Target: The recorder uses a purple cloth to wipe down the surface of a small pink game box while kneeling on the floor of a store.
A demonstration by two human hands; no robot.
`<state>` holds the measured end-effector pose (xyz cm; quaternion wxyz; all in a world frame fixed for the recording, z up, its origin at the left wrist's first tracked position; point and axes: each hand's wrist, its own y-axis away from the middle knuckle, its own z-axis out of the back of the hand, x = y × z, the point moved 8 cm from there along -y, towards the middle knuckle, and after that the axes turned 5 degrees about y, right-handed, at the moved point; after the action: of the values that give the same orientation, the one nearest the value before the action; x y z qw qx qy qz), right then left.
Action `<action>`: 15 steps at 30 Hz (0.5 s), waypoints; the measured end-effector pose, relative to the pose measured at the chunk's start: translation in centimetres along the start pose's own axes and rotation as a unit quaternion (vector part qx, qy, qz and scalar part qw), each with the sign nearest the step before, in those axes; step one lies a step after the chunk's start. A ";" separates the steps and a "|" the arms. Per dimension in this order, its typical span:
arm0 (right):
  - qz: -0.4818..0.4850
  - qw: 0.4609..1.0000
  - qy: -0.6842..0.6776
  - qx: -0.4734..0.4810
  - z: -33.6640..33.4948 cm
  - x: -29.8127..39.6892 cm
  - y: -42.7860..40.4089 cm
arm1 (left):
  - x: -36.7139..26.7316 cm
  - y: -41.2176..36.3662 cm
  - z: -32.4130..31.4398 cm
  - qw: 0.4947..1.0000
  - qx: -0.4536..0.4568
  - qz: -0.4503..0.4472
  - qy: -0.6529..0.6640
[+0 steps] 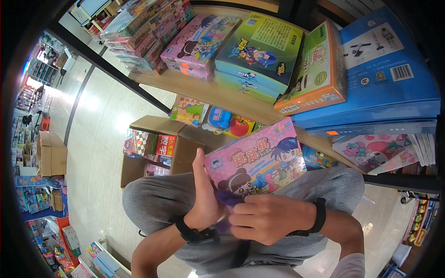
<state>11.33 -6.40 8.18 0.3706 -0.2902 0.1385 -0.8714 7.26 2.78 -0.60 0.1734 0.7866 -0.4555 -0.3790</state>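
Tilted over my lap is a pink cartoon game box (257,156), its printed front facing up. My left hand (205,194) holds the box by its left end, thumb up along the edge. My right hand (267,217) is closed on a crumpled purple cloth (229,199), which touches the lower left corner of the box. The cloth's lower part lies between both hands, partly hidden by my right fingers.
A wooden shelf (198,90) ahead bears pink boxes (201,41), green boxes (260,52), an orange-edged box (313,69) and large blue boxes (379,80). Picture books (189,111) lie below. An open cardboard carton (187,153) with boxed games stands left of the shelf.
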 end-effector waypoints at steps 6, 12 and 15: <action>-0.051 0.997 0.054 0.013 0.3 -1.2 0.3 | -0.2 -0.1 0.5 0.999 0.011 -0.003 -0.052; -0.209 0.972 0.074 -0.075 2.8 -4.3 0.5 | 0.1 -0.5 0.8 0.998 0.055 -0.008 0.021; -0.250 0.957 0.106 -0.104 3.7 -5.0 0.5 | 0.0 -0.1 0.1 0.996 0.083 -0.008 0.036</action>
<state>16.65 -3.20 8.88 0.0921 -0.2587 0.1897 -0.9427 7.29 2.81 -0.73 0.1204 0.8149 -0.4731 -0.3125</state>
